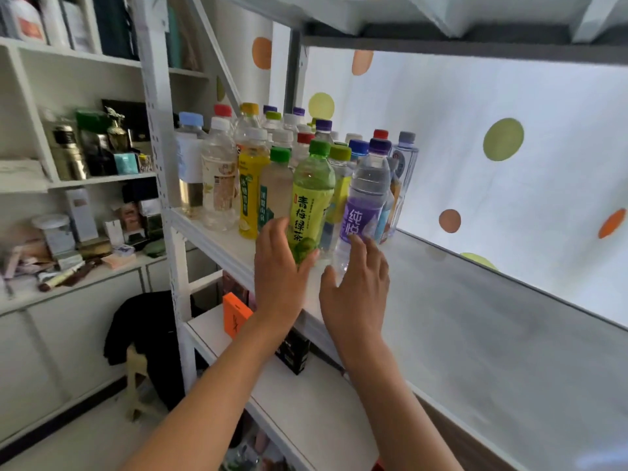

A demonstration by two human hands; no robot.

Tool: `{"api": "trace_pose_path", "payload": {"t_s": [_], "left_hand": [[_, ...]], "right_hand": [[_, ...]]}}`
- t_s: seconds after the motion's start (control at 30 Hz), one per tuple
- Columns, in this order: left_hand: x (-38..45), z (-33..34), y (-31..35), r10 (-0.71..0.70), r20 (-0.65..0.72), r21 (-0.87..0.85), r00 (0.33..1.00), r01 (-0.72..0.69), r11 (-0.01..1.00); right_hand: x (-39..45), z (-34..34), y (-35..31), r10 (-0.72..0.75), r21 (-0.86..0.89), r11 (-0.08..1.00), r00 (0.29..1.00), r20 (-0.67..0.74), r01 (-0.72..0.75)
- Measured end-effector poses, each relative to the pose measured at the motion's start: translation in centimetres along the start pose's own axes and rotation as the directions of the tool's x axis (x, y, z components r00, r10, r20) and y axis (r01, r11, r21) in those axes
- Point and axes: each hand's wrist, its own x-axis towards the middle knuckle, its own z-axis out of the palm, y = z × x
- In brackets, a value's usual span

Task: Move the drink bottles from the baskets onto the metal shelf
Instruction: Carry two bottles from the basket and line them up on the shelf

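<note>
A green tea bottle [311,198] with a green cap stands at the front of the metal shelf [475,328]. My left hand [278,270] holds its lower part, with the fingers along its left side and the thumb across the front of its base. Right beside it stands a water bottle with a purple label [365,198] and purple cap. My right hand [356,287] touches the bottom of that bottle with straight fingers. Several other drink bottles [251,171] stand packed behind and to the left on the same shelf.
The shelf board runs bare to the right in front of a white dotted curtain [503,141]. A lower shelf holds an orange box [234,316] and a black box [295,355]. A white cabinet [68,185] with small items stands at the left.
</note>
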Motion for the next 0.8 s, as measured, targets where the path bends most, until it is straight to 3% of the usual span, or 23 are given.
{"api": "trace_pose_path", "payload": {"t_s": [0.13, 0.27, 0.33, 0.57, 0.8], "left_hand": [[-3.2, -3.9, -0.9, 0.099, 0.019, 0.067, 0.995, -0.1, 0.993], [-6.3, -10.4, -3.7, 0.048, 0.049, 0.197, 0.998, -0.057, 0.979], [-7.7, -14.2, -5.3, 0.037, 0.031, 0.302, 0.999, -0.045, 0.952], [-13.3, -32.1, -12.5, -0.092, -0.074, 0.604, 0.993, 0.118, 0.788], [-20.9, -51.2, -18.1, -0.243, -0.306, 0.707, 0.921, 0.39, 0.589]], "right_hand": [[-3.2, 1.4, -0.8, -0.31, 0.006, 0.951, 0.95, 0.025, 0.31], [-6.0, 3.6, -4.2, -0.415, 0.067, 0.909, 0.876, 0.247, 0.412], [-7.6, 5.4, -6.1, -0.461, 0.075, 0.885, 0.839, 0.289, 0.46], [-18.1, 13.2, -19.0, -0.643, 0.23, 0.765, 0.692, 0.328, 0.601], [-31.7, 20.0, -33.6, -0.813, 0.419, 0.578, 0.449, 0.371, 0.701]]}}
